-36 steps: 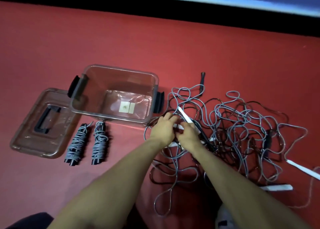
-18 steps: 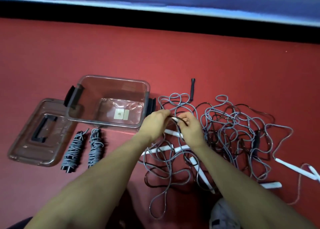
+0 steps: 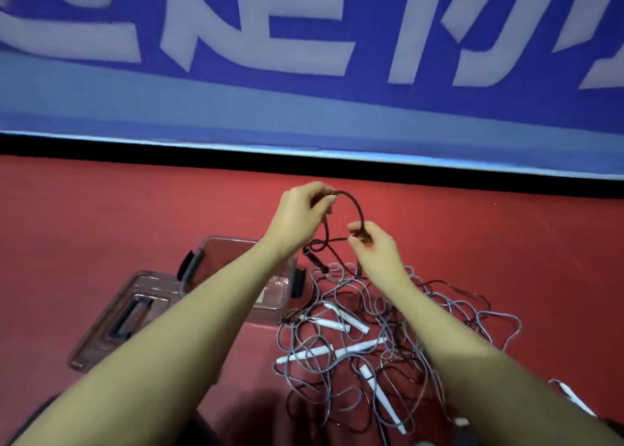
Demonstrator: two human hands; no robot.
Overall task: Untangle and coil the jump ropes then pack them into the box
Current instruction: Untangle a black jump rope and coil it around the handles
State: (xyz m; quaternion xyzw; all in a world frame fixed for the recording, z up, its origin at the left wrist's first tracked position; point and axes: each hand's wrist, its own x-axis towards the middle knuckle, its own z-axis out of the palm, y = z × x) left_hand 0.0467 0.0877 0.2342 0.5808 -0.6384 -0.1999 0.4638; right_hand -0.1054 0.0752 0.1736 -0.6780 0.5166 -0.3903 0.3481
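A dark jump rope [image 3: 355,207] arches in the air between my two hands. My left hand [image 3: 302,214] pinches one side of the loop, and my right hand [image 3: 373,246] pinches the other side lower down. Its black handle [image 3: 315,260] dangles beneath my left hand. Under them, a tangle of grey and dark ropes [image 3: 381,337] with several white handles [image 3: 332,348] lies on the red floor. The clear plastic box [image 3: 273,297] stands open to the left of the tangle, partly hidden by my left forearm.
The box lid [image 3: 125,317] with a black handle lies flat left of the box. A blue banner wall [image 3: 304,74] with white lettering rises behind the floor. One more white handle [image 3: 574,398] lies at the far right.
Both hands rose from the pile, lifting a dark rope loop and its handle into the air. The view tilted up, so the two coiled ropes by the box are out of sight.
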